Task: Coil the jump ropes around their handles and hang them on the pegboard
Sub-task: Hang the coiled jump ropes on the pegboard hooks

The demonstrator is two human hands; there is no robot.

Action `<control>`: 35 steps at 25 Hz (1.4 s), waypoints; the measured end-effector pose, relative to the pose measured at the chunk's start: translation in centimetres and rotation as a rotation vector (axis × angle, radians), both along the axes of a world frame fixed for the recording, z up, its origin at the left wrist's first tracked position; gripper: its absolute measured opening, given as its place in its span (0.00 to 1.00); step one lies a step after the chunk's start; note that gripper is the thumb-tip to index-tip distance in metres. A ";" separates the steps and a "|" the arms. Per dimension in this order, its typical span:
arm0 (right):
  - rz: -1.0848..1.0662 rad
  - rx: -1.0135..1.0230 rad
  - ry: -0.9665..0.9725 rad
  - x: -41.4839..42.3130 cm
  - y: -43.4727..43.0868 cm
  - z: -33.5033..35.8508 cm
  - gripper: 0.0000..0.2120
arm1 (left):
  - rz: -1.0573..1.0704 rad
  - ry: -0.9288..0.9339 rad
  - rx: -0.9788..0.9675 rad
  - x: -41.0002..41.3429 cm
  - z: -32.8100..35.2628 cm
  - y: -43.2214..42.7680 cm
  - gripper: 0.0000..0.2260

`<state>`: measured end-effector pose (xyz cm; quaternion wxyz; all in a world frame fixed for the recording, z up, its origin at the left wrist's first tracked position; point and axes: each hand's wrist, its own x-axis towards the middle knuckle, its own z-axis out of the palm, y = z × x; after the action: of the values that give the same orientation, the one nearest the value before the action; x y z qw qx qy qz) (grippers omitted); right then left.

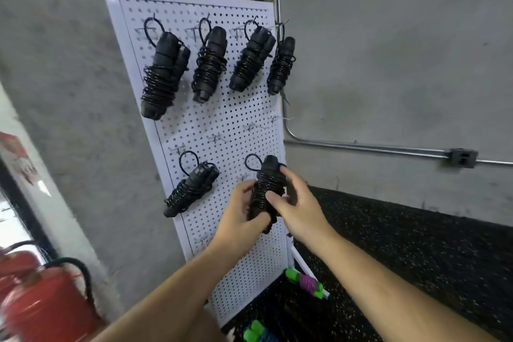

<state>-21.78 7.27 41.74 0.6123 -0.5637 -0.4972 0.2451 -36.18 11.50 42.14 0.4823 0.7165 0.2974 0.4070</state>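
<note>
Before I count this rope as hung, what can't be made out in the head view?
Head view:
1. Whether the loop of the held rope is on a peg: too small, blurred.
2. Held rope's lower end: covered by the left hand and right hand.
3. Green-handled rope at the bottom: cut off by the frame edge.

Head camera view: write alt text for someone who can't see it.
The left hand and right hand hold a black jump rope coiled around its handles in front of a white perforated pegboard. Five more coiled black ropes hang on it: four along the top, one lower left.
</note>
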 end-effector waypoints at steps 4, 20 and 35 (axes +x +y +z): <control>-0.091 0.105 -0.035 -2.5 2.9 0.6 0.28 | 0.243 0.115 0.290 -0.9 0.7 1.0 0.27; -0.102 0.100 -0.184 -3.6 9.3 0.5 0.27 | 0.388 0.384 0.452 -1.1 -0.3 6.3 0.27; -0.112 -0.016 -0.820 -1.1 3.6 -4.4 0.24 | 0.171 0.635 0.564 -2.6 -2.2 5.9 0.26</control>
<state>-22.86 10.85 37.37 0.3714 -0.6457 -0.6666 -0.0297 -38.83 17.37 39.99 0.1168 0.8826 0.3666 0.2702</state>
